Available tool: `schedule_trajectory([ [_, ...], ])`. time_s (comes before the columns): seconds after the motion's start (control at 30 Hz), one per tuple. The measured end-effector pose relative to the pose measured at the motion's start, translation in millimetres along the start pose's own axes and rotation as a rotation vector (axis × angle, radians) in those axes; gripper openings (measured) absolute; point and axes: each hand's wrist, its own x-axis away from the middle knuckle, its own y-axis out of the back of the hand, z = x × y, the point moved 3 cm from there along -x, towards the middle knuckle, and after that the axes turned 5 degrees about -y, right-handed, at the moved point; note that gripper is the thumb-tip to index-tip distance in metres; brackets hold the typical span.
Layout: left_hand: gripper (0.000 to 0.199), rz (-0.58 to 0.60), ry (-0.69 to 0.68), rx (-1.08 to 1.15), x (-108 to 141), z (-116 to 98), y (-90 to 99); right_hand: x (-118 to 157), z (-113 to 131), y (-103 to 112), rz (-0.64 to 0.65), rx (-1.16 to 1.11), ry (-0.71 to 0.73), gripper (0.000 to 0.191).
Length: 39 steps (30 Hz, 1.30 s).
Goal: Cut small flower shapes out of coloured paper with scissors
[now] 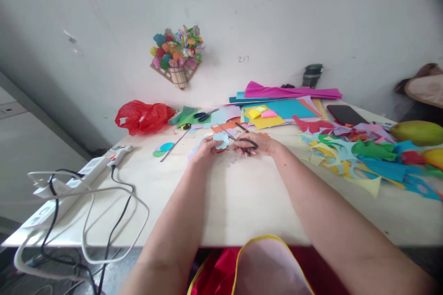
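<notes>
A light blue paper piece with a scalloped edge is pinched in my left hand over the middle of the table. Just right of it, my right hand grips a pair of dark-handled scissors, fingers in the loops. The blades point left toward the blue paper. Small coloured paper pieces lie beneath and behind both hands, partly hidden by them. Left of my left hand lie a blue paper circle and a green one.
A red plastic bag, second scissors and coloured sheets lie at the back. Paper scraps, a phone and a yellow-green fruit are on the right. A power strip with cables occupies the left.
</notes>
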Motion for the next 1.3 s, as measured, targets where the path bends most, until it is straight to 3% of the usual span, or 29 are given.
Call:
schedule_trajectory([
  [0.5, 0.028, -0.008, -0.003, 0.064, -1, -1, 4.0, 6, 8, -7, 0.004, 0.031, -0.041, 0.037],
  [0.7, 0.036, -0.031, -0.058, 0.044, 1, -5, 5.8, 3, 5, -3, -0.009, -0.015, -0.037, 0.035],
  [0.93, 0.033, 0.006, -0.046, -0.024, 4, -10, 5.5, 1, 0, 2, 0.003, -0.027, -0.004, 0.040],
  [1.3, 0.041, -0.070, -0.042, -0.013, 2, -4, 4.7, -2, 2, -3, -0.037, -0.010, -0.048, 0.033],
])
